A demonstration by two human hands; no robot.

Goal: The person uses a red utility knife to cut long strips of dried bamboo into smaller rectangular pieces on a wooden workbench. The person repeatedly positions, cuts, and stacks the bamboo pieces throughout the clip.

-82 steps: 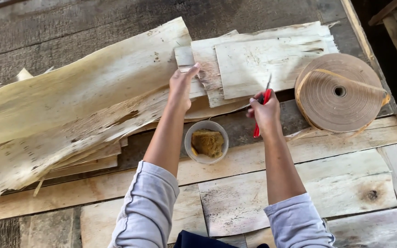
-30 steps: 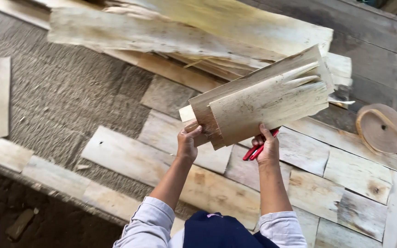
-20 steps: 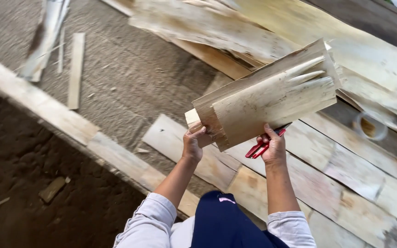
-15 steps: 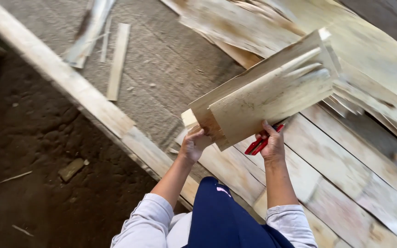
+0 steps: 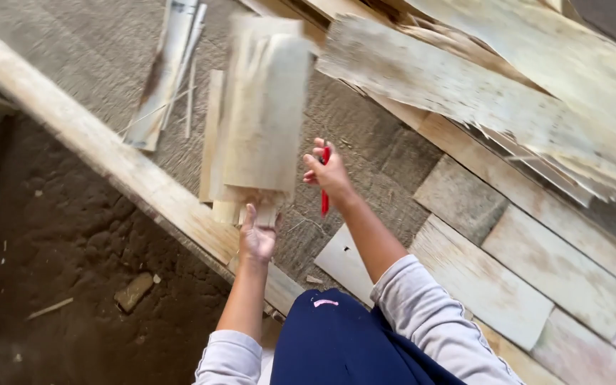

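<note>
While the head camera looked down, these were the facts on view:

Left hand: the left hand (image 5: 258, 239) was stretched out with fingers spread wide, palm just under the lower edge of the veneer stack; whether the fingertips touched the wood could not be told through the blur.

Veneer stack: the pale veneer stack (image 5: 262, 121), several thin sheets together, was motion-blurred and stood roughly upright above the left hand, over the rough grey work surface (image 5: 94, 50), no finger curled round it.

Right hand: the right hand (image 5: 328, 173) was closed round a red tool (image 5: 325, 192), its red shaft poking out below the fist and a red tip showing above; the hand was just beside the stack's right edge, apart from it.

Long sheets: big pale veneer sheets (image 5: 507, 85) lay piled across the upper right, well apart from both hands.

Beam: a long wooden beam (image 5: 87, 142) ran diagonally along the surface's edge, left of the stack.

Scraps: narrow offcut strips (image 5: 169, 64) lay on the surface at upper left.

Ground: a dark earth floor (image 5: 51, 285) showed beyond the beam.
</note>
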